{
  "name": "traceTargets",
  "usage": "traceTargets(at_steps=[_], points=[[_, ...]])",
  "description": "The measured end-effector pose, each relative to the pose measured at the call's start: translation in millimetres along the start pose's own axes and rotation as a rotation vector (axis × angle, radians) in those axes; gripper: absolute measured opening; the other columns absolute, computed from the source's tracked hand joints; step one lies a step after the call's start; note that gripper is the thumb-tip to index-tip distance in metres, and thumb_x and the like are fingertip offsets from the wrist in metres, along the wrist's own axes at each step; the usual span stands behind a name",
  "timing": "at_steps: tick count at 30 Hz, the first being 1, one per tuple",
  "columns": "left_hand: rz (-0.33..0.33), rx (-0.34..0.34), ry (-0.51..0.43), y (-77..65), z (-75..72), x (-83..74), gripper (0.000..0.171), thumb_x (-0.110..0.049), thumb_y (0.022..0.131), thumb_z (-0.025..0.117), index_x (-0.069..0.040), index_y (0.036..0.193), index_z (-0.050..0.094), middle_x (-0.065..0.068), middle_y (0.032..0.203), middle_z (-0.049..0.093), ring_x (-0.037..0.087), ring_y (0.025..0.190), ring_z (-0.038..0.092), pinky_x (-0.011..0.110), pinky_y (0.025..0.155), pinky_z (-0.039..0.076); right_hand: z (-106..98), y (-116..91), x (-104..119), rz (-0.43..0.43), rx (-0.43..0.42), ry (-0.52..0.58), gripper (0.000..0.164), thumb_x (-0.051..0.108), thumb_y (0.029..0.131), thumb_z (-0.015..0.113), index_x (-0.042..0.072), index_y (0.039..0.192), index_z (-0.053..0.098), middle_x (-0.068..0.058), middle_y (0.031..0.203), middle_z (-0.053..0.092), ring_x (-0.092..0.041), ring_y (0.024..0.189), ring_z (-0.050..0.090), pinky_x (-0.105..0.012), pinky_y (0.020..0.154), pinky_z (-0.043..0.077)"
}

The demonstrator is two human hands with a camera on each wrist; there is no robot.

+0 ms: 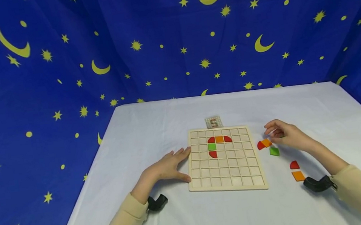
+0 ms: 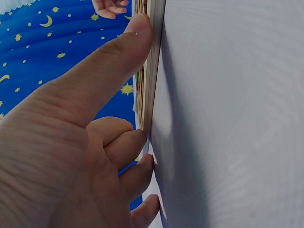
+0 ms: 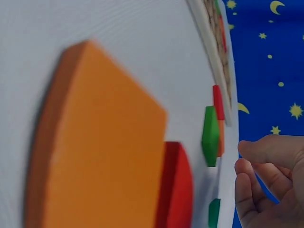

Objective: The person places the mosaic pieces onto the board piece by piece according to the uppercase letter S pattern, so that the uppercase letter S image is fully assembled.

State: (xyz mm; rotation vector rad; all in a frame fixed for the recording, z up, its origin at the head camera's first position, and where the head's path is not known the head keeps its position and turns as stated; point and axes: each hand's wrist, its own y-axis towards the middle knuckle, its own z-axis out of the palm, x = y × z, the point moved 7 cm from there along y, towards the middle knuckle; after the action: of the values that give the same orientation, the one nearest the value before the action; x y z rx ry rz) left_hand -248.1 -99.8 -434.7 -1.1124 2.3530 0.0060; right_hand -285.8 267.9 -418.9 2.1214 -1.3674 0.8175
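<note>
My left hand [image 1: 168, 166] lies spread at the left side of a wooden grid board [image 1: 224, 187], thumb and fingertips against its edge. In the board's upper cells sit a red quarter-round tile [image 1: 227, 139], an orange square tile [image 1: 219, 139], a green square tile [image 1: 211, 146] and more red quarter-rounds. To the right of the board, my right hand [image 1: 288, 137] hovers over loose tiles, fingers loosely bent, with nothing visible between them. Beneath and near it are a red tile [image 1: 261, 145], an orange tile [image 1: 266, 142], a green tile [image 1: 274, 151] and a partly hidden dark green tile [image 3: 214, 213].
Closer to me on the right lie another red tile [image 1: 294, 165] and an orange tile [image 1: 298, 176], near the black wrist camera [image 1: 318, 184]. A small pattern card [image 1: 214, 121] touches the board's far edge. White cloth [image 1: 154, 123] covers the table; a blue starry curtain [image 1: 162, 27] stands behind.
</note>
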Motion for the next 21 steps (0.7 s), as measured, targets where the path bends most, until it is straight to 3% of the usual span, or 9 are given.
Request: traceTargets(at_steps=[9, 21], points=[[-0.019, 0.002, -0.004, 0.2, 1.1, 1.4, 0.105, -0.049, 0.073, 0.076, -0.006, 0.151, 0.02, 0.006, 0.154, 0.021, 0.023, 0.141, 0.017, 0.04, 0.114, 0.01, 7.7, -2.2, -16.6, 0.026, 0.029, 0.056, 0.043, -0.001, 0.082, 0.069, -0.005, 0.121, 0.05, -0.015, 0.106, 0.063, -0.023, 0.089, 0.06, -0.019, 0.075, 0.051], [-0.001, -0.004, -0.006, -0.9, -0.8, -0.4, 0.104, -0.047, 0.074, 0.077, -0.003, 0.15, 0.021, 0.009, 0.154, 0.023, 0.026, 0.14, 0.018, 0.043, 0.114, 0.01, 10.4, -1.8, -14.2, -0.012, 0.022, -0.079, 0.04, -0.005, 0.081, 0.069, -0.001, 0.118, 0.053, -0.011, 0.103, 0.065, -0.019, 0.083, 0.058, -0.021, 0.072, 0.051]])
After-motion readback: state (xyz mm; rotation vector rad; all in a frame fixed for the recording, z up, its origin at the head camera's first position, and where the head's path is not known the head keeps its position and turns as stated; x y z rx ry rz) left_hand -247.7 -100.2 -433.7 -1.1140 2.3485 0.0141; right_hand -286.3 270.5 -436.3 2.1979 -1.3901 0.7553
